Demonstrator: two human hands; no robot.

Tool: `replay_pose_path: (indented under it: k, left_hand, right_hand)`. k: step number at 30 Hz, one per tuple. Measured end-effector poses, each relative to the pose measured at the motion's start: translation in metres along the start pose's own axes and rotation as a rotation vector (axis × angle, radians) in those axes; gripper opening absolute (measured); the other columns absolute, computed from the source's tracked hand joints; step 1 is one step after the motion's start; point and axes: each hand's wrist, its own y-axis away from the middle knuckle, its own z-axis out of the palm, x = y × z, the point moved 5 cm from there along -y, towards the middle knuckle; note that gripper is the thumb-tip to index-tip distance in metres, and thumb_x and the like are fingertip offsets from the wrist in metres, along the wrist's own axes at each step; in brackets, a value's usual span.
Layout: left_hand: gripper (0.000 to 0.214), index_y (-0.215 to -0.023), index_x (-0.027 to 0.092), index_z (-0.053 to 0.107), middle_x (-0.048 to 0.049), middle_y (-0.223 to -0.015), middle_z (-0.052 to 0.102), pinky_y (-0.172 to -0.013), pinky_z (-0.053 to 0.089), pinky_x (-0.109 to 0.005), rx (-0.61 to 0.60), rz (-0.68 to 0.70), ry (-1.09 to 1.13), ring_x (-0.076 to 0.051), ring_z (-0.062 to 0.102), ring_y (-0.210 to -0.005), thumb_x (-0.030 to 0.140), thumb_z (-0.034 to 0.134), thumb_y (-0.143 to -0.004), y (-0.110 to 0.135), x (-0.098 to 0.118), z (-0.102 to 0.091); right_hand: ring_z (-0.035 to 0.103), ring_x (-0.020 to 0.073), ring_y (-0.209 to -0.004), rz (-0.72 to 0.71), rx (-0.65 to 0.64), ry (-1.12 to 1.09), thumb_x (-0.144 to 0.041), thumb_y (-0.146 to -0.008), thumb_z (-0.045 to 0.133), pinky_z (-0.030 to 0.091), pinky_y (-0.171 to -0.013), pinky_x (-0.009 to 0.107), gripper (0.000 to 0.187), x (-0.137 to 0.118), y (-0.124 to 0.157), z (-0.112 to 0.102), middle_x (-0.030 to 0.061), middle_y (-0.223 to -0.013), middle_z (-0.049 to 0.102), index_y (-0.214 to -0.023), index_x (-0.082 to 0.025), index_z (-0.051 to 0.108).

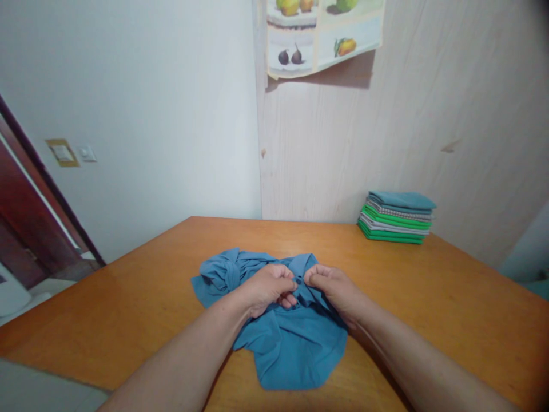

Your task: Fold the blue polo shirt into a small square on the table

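Note:
A crumpled blue shirt (300, 349) lies on the wooden table in front of me, its collar toward the far side. My left hand (274, 289) pinches the cloth just left of a small dark button (299, 281). On the button's other side, my right hand (328, 280) grips the shirt between thumb and fingers. Both hands are close together, with the button showing in the gap between them. A bunched part of the shirt spreads out to the left, and a loose flap hangs toward me.
A neat stack of folded clothes (397, 220), blue, green and checked, sits at the table's back right. The orange-brown table (141, 297) reaches the wall behind. A fruit poster (326, 34) hangs above. At the far left stands a dark red door (34, 212).

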Motion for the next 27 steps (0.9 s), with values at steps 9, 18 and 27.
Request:
replay_pose_path:
  k: [9, 18, 27]
  left_hand:
    - [0.005, -0.077, 0.016, 0.056, 0.0023, -0.055, 0.059, -0.044, 0.045, -0.017, 0.095, 0.066, -0.135, -0.010, 0.060, -0.049, 0.016, 0.055, -0.073, -0.004, -0.001, 0.000]
    - [0.010, -0.082, 0.015, 0.056, -0.0008, -0.062, 0.065, -0.052, 0.051, -0.020, 0.107, 0.103, -0.060, -0.012, 0.065, -0.055, 0.011, 0.056, -0.073, -0.002, 0.000, 0.002]
    - [0.015, -0.087, 0.017, 0.052, -0.0008, -0.064, 0.068, -0.055, 0.047, -0.019, 0.091, 0.192, -0.082, -0.012, 0.065, -0.058, 0.014, 0.062, -0.077, -0.001, 0.005, 0.010]
  right_hand:
    - [0.041, 0.0100, -0.058, -0.094, -0.050, 0.118, -0.034, -0.076, 0.067, 0.031, -0.054, 0.024, 0.018, -0.007, 0.002, 0.004, -0.0038, -0.062, 0.053, -0.073, -0.018, 0.060]
    - [0.038, 0.0093, -0.051, -0.162, 0.001, 0.243, -0.037, -0.075, 0.067, 0.027, -0.048, 0.023, 0.019, -0.009, 0.002, 0.005, -0.0051, -0.057, 0.050, -0.074, -0.019, 0.059]
    - [0.040, 0.0096, -0.049, -0.132, 0.052, 0.228, -0.037, -0.074, 0.066, 0.028, -0.048, 0.023, 0.019, -0.006, -0.001, 0.001, -0.0042, -0.055, 0.053, -0.072, -0.019, 0.060]
